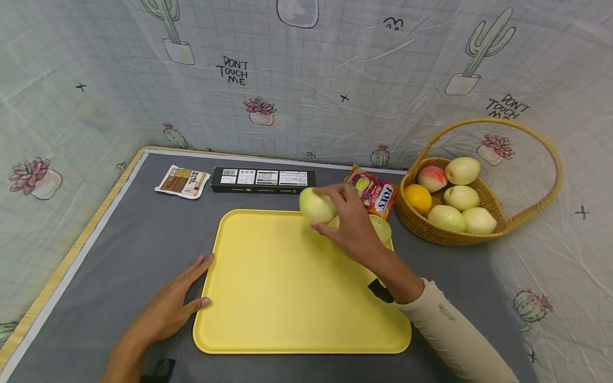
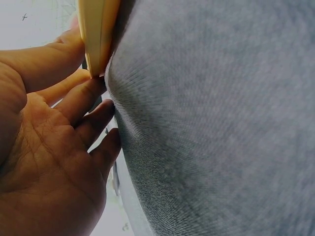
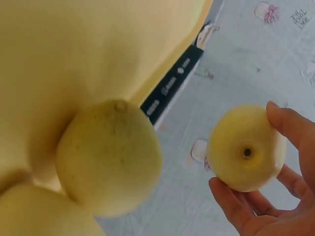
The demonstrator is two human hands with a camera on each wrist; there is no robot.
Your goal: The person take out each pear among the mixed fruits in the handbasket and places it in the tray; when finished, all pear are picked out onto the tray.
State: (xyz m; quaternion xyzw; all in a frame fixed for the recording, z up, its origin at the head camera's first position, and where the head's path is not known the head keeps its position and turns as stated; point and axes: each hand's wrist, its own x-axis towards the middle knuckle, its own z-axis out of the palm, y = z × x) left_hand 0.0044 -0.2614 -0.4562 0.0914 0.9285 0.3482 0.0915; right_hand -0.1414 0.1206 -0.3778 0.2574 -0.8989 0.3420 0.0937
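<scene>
My right hand (image 1: 351, 223) holds a pale yellow-green pear (image 1: 317, 206) above the yellow tray's (image 1: 268, 287) far right part. In the right wrist view, thumb and fingertips grip this pear (image 3: 246, 150) from opposite sides. Below the hand, a second pear (image 3: 109, 160) sits in the tray, with another pear (image 3: 44, 214) beside it, partly cut off by the frame. From the head, one of these pears (image 1: 381, 229) shows past the wrist. At the tray's left edge, my left hand (image 1: 167, 303) touches the rim with thumb and fingers extended; its fingertips (image 2: 110, 137) meet the grey cloth.
A wicker basket (image 1: 407, 221) with a tall handle holds pears, a peach (image 1: 432, 178) and an orange (image 1: 417, 199) at right. Behind the tray lie a Fox's candy bag (image 1: 375, 194), a long dark box (image 1: 262, 181) and a small brown-and-white packet (image 1: 182, 182). Patterned cloth hangs behind.
</scene>
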